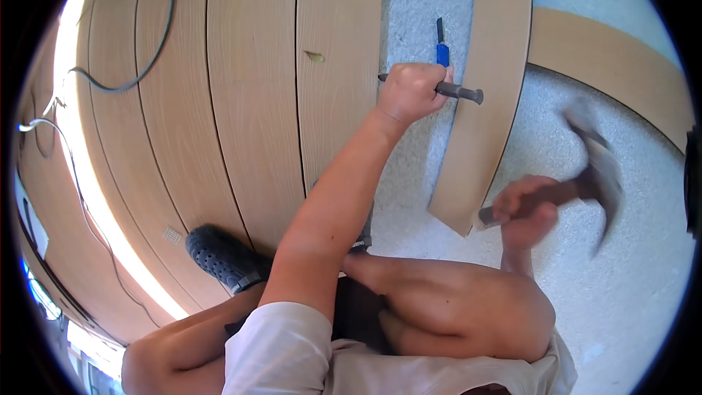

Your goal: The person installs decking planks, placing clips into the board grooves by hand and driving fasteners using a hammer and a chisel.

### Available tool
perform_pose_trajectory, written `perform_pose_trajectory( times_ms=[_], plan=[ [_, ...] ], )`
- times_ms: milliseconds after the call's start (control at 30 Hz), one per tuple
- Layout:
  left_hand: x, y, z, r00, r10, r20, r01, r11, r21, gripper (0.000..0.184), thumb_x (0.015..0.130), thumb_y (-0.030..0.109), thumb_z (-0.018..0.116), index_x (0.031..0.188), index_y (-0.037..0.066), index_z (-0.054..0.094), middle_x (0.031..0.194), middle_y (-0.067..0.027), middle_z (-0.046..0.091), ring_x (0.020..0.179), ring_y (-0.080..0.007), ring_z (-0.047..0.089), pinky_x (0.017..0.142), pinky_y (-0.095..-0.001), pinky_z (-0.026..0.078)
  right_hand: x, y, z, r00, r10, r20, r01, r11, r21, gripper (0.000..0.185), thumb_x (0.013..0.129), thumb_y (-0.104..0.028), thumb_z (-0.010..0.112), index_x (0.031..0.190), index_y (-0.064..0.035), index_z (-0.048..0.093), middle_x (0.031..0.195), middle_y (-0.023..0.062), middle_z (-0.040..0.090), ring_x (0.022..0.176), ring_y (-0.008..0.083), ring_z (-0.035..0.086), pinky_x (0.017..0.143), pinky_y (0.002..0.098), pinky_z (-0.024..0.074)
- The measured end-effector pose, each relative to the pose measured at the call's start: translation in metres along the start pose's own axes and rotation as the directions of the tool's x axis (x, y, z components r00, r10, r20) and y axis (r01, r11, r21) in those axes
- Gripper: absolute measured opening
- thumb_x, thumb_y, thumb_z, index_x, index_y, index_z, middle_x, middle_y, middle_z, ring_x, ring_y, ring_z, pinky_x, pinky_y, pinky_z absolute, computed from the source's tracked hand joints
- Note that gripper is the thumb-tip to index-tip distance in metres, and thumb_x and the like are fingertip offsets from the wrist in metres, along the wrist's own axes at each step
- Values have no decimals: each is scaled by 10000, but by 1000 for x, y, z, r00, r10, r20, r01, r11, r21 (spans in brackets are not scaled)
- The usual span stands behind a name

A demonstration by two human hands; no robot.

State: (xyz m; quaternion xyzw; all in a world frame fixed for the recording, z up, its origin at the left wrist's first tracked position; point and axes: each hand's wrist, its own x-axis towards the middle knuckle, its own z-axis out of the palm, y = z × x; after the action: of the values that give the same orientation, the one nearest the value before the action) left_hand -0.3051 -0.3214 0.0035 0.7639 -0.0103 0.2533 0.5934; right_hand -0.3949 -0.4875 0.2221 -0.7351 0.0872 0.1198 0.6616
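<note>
My left hand (413, 91) is wrapped around a dark steel chisel (461, 92), which lies nearly level. Its small tip shows at the exposed edge of the last laid plank (340, 36); its thick struck end points right. My right hand (525, 208) grips the handle of a claw hammer (599, 168), whose head is blurred by motion and stands off to the right, apart from the chisel. Just beyond my left hand, a blue utility knife (442, 55) with a dark blade lies on the rough grey floor (417, 0).
Several wood-look planks (252, 66) cover the floor on the left. One loose plank (493, 80) lies slanted right of the chisel, and another plank (614, 62) crosses at the far right. A grey cable (157, 51) runs over the boards. A dark clog (223, 256) rests on them.
</note>
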Motion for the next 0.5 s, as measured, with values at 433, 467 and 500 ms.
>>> perform_pose_trajectory(
  times_ms=[433,467,500],
  plan=[
    [2,0,0,997,-62,-37,63,998,21,358,886,184,733,611,84,527,601,-130,596,537,-340,618,516,-441,501,0,-5,0,990,141,-13,-137,928,-346,571,1012,-597,552,1091,-33,525,672,35,536,486,111,473,445,265,396],
    [5,-4,0,997,-63,-46,64,998,26,358,886,184,733,611,84,527,601,-130,596,537,-340,618,516,-441,501,4,-5,3,996,69,-60,-82,963,-257,569,1011,-596,551,1082,-32,528,671,35,537,481,110,468,450,269,398],
    [5,-6,0,998,-39,-48,39,999,8,363,886,181,735,607,82,525,595,-132,590,527,-342,610,508,-443,496,6,-7,10,998,-68,2,67,991,-119,556,1010,-590,550,1085,-40,533,677,40,543,487,112,476,460,275,402]
  ],
)
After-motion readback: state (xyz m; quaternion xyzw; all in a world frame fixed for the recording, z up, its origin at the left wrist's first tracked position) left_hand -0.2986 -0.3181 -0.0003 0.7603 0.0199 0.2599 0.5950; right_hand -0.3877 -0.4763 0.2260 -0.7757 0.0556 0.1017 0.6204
